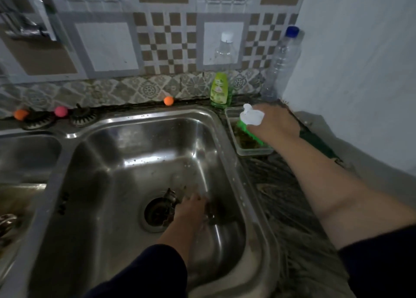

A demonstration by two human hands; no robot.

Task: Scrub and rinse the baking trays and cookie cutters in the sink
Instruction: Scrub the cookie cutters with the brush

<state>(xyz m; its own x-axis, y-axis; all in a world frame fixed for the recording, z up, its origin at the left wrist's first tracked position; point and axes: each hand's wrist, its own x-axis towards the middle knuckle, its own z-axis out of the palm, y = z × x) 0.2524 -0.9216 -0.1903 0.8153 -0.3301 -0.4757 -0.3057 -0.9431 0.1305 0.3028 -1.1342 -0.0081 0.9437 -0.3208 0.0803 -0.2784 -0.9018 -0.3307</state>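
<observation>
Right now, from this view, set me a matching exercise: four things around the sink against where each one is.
Things:
1. scrub brush
2. green soap bottle
3. blue-capped bottle
4. left hand

Places:
A. in the corner by the white wall
B. down in the basin beside the drain
C. held over the clear container right of the sink
D. upright against the tiles behind the sink's right corner

Pairs: 1-C, 2-D, 3-A, 4-B

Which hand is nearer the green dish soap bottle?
Right. The right hand is just below and right of the green dish soap bottle; the left hand is down in the sink.
</observation>
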